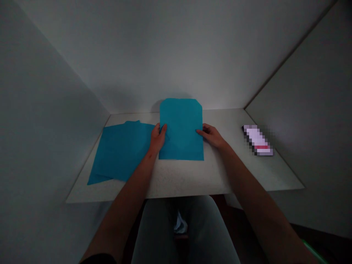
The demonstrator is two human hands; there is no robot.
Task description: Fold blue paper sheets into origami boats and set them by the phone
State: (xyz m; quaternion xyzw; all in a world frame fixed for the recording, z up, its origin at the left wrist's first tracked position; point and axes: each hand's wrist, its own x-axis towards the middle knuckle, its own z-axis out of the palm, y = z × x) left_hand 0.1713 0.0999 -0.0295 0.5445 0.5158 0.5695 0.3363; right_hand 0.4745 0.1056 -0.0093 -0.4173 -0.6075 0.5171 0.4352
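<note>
A folded blue paper sheet (181, 126) lies in the middle of the white desk (187, 179), its far end rising against the back wall. My left hand (158, 137) pinches its left edge, thumb on top. My right hand (210, 135) holds its right edge, with the fingertips on the paper. Both hands are closed on the sheet at about mid-height.
A stack of flat blue paper sheets (121, 152) lies on the left part of the desk, beside my left forearm. A phone (257, 140) lies at the right. White walls close the desk in on the left, back and right. My knees show below the front edge.
</note>
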